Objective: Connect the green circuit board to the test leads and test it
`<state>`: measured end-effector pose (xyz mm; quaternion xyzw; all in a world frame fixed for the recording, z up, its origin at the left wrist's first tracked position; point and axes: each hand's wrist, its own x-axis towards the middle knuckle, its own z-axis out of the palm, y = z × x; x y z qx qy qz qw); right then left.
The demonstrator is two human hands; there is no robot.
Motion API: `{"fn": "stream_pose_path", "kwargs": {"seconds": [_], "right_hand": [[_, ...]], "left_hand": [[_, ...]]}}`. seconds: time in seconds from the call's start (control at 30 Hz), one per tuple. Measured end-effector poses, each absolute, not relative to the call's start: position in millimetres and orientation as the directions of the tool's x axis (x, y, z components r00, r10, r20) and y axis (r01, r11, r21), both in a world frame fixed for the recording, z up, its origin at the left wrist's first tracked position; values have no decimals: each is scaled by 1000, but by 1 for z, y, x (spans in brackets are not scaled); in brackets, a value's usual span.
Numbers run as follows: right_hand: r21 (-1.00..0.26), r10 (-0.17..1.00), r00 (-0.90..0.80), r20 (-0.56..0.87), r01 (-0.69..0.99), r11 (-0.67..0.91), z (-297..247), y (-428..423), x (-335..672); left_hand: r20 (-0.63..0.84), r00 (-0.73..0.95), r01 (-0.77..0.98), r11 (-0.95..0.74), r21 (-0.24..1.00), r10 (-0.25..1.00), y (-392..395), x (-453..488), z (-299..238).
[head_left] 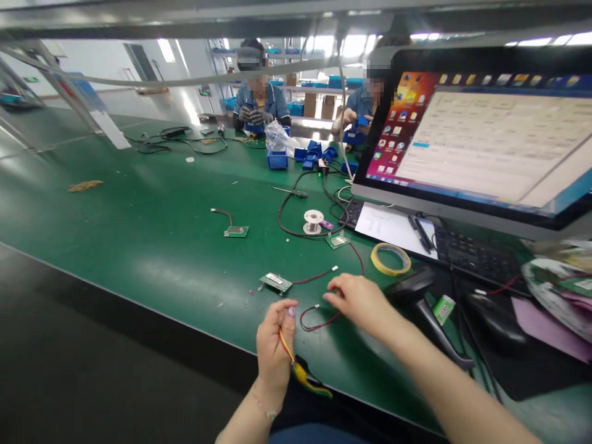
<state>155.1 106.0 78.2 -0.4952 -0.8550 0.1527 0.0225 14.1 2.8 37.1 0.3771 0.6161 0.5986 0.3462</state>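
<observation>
Thumb and fingertips of the left hand [275,336] are pinched together on a bundle of yellow, red and green wires [300,374], whose tail hangs down past the bench edge toward the lap. The right hand [363,302] is held low over the green bench [161,246], fingers curled and thumb close to them; from where I stand I cannot tell whether anything is caught between them.

What matters is how the near circuit board [276,283] lies. It sits just beyond the left fingertips, straight ahead and not touched, its long axis slanting from far left to near right. The left hand is clearly the nearer one to it. Its red-and-black lead [314,279] leaves the right-hand end and runs off rightward, slightly away from the person, so that the white plug [335,269] at its tip is just past the right fingertips, with the right hand nearer there.

Between the hands lies a looped cable [319,328], its small white connector [316,306] pointing away and its other end passing out of sight under the right hand. A second board [337,241] rests farther off, by the solder spool [313,222], and a third board [237,232] lies to the left. Yellow tape [391,259] and a barcode scanner [432,317] are beside the right forearm
</observation>
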Motion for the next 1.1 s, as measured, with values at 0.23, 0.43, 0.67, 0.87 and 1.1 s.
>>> {"fn": "stream_pose_path", "kwargs": {"seconds": [0.23,0.43,0.67,0.87,1.1], "right_hand": [[-314,903,-427,-45,864,393,28,53,108],[-348,952,-305,-34,896,275,17,62,151],[-450,980,-198,2,875,177,12,63,178],[-533,996,-82,-29,845,53,9,70,178],[-602,995,-78,-62,798,25,12,74,185]], "left_hand": [[79,-377,-308,-205,929,923,55,31,81],[-3,-201,516,109,850,980,118,43,47],[-67,-125,664,134,736,990,136,56,20],[-91,4,511,76,856,996,85,36,27],[-116,43,480,81,874,992,38,29,11]]}}
